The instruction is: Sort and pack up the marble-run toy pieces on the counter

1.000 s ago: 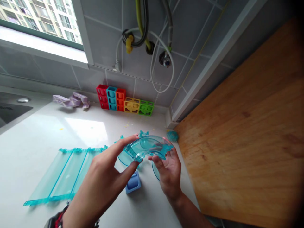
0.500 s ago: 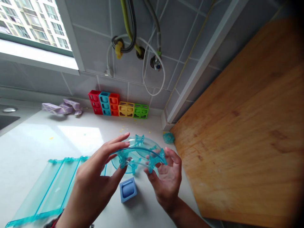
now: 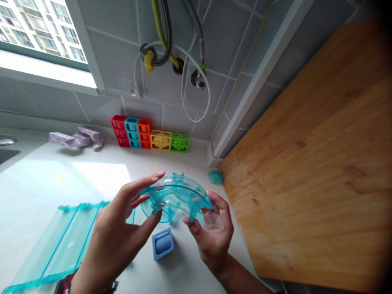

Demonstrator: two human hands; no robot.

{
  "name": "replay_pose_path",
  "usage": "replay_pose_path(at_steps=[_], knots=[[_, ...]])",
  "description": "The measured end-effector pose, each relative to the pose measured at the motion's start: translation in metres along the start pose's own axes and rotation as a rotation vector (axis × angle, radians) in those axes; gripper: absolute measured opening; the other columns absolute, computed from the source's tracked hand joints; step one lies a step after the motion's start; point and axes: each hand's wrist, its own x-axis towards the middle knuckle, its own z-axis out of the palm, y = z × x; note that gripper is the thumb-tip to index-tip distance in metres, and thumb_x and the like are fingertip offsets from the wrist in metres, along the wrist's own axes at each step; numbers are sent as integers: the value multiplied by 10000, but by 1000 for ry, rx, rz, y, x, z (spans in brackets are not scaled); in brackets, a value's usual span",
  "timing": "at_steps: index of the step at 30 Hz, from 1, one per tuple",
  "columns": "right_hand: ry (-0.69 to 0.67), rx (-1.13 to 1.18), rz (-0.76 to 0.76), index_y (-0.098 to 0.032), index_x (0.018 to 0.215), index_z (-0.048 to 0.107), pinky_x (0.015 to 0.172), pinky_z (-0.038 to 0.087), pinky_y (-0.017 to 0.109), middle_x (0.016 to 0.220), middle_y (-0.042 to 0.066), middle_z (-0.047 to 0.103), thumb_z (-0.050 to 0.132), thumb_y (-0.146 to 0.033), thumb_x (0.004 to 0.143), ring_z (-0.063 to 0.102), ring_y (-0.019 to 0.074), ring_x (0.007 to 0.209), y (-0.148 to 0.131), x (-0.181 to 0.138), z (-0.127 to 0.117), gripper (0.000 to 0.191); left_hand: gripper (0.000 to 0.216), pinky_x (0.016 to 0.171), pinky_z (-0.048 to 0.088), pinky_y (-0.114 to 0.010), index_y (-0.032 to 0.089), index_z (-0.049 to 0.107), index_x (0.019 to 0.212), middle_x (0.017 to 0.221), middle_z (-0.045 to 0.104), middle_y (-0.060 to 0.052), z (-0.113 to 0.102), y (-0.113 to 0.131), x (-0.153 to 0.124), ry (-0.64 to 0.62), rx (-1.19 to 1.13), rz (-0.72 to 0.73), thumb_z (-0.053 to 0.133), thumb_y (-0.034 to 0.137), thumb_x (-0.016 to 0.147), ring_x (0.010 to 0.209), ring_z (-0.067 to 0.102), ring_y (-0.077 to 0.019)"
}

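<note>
Between my two hands is a curved, see-through teal plastic track piece (image 3: 177,194) with clip-like connectors at its ends. My left hand (image 3: 125,220) pinches its left end, thumb below and fingers above. Its right end is gripped by my right hand (image 3: 214,232), thumb under the connector. Behind and below it, more clear teal curved plastic (image 3: 167,216) shows in part; whether it touches the held piece I cannot tell. A blue square block (image 3: 163,243) with a rounded hollow stands on the white counter just below. Flat teal panels (image 3: 65,241) lie left, partly hidden by my left arm.
Red, blue, orange, yellow and green blocks (image 3: 150,134) line the wall. A folded lilac object (image 3: 76,139) is left of them, near the sink (image 3: 9,154). A small teal piece (image 3: 216,176) sits beside the wooden board (image 3: 306,163) on the right. Hoses (image 3: 167,36) hang above.
The view has shifted slightly. The curved piece has tilted a little in my hands, showing more of its upper face. Both hands keep their hold.
</note>
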Motion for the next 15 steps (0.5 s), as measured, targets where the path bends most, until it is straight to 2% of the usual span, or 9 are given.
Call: replay_pose_path(at_steps=[4,11,15], knots=[[-2,42,34,-265,1355,615,798,627,349,1204,94,672,864,-272,813,708,215,977,0,3,-1,596,383,1019,634,-427,319,618,1291,1406,684,-59,0,5,-1,24,-28,21,709,270,922,1283,673,-287],[-10,8,86,-247,1404,607,763,630,373,1141,95,700,861,-323,825,702,194,837,4,3,-5,636,402,1093,589,-434,338,625,1296,1328,710,-30,-1,8,-2,14,-36,33,708,228,919,1226,698,-255],[-16,-48,32,-268,1398,624,765,626,373,1173,88,651,855,-346,839,691,188,850,5,5,-7,610,430,1140,550,-428,347,620,1304,1339,699,-12,0,11,-3,25,-36,33,700,188,912,1251,683,-243]])
